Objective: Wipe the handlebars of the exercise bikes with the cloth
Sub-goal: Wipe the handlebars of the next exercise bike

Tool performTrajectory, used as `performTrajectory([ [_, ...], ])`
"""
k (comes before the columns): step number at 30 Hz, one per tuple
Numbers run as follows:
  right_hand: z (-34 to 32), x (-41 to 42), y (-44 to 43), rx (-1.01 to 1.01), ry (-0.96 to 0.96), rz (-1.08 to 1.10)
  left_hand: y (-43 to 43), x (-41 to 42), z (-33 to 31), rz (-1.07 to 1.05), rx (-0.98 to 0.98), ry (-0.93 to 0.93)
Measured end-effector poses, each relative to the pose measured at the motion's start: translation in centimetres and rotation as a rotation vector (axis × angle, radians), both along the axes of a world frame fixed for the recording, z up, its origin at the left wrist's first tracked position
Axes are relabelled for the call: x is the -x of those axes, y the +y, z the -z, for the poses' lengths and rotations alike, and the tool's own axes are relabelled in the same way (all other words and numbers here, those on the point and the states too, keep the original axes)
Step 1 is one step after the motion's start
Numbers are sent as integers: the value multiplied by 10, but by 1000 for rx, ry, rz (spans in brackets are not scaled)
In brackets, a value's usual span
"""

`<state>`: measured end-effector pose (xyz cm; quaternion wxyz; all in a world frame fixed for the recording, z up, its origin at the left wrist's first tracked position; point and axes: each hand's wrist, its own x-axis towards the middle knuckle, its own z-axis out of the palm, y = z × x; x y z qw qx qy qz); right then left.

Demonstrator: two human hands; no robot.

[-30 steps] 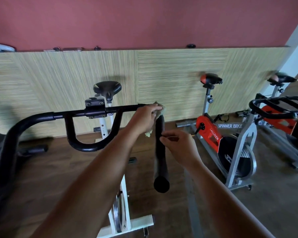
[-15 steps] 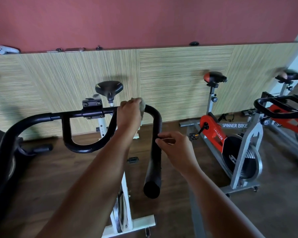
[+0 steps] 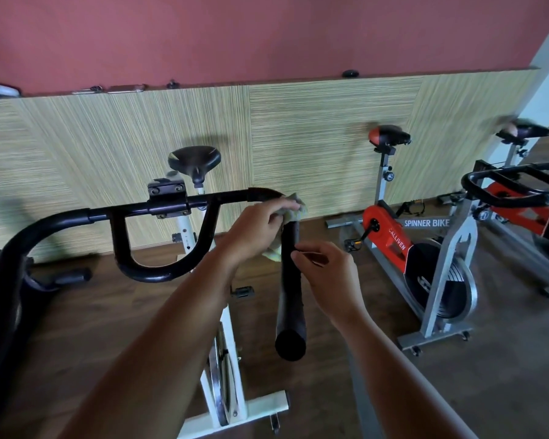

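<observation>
could rock the white exercise bike [image 3: 254, 408] on the floor by leaning hard on the black handlebars [image 3: 171, 209], judging by the narrow foot under it. could twist the near-pointing right grip [image 3: 290, 289] in its clamp with a heavy downward stroke. holding with the left hand [image 3: 254, 231], curled round the bend at the top of that grip and bunching the pale green cloth [image 3: 298, 208] against the bar there, one tail hanging below the palm. resting the right hand [image 3: 328, 274] just right of the grip, fingers [image 3: 308, 251] curled with tips at the bar; cannot tell whether pinching anything. might miss the underside and end cap with so small a wad, or snag the loose tail. might trap those right fingertips under the sliding cloth. yet to reach the left grip and the orange spinner bike [image 3: 390, 239] at far right.
</observation>
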<state>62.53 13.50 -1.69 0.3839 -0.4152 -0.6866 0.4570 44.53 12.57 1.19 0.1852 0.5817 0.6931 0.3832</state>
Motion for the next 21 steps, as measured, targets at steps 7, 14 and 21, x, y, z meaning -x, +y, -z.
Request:
performTrajectory([
  [7, 5, 3, -2, -2, 54, 46, -41, -8, 27, 0, -140, -314],
  [14, 3, 5, -4, 15, 48, 69, -37, -12, 25, -62, -127, -313],
  [21, -2, 3, -5, 34, 13, 65, 14, -11, 21, -345, -173, -465],
])
